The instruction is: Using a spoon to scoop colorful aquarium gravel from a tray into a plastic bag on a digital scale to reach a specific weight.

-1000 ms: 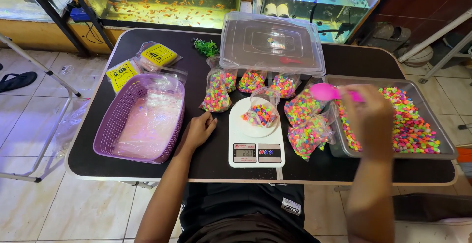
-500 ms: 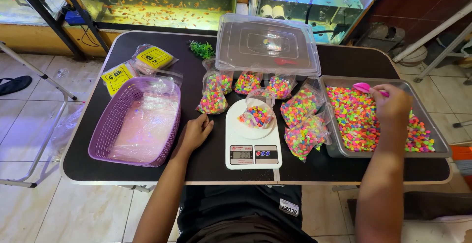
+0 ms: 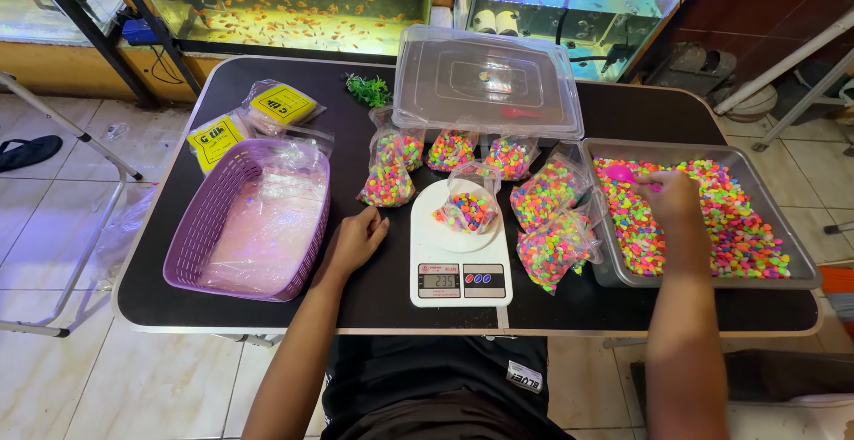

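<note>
We hold a pink scoop (image 3: 625, 175) in the right hand (image 3: 669, 198), fingers closed around its handle, with the bowl down among the coloured gravel (image 3: 712, 226) in the metal tray (image 3: 801, 253) at the right of the table (image 3: 623, 106). The left hand (image 3: 356, 240) rests flat and loosely spread on the tabletop, holding nothing, between the purple basket (image 3: 222, 217) and the scale (image 3: 458, 271). An open bag (image 3: 467, 209) partly filled with gravel stands on the scale pan. We judge the gravel hard, loose and heavy for its bulk; single stones roll and scatter, so it is best moved by scoop. The scoop is light and rigid; grip it at the handle end. The bag is thin, soft and slippery; take it at the mouth, supporting the base once loaded. Filled bags (image 3: 551, 226) lie between scale and tray. Compared with a second ago, the right hand has moved from raised above the tray down to the gravel; the left hand has not shifted.
</note>
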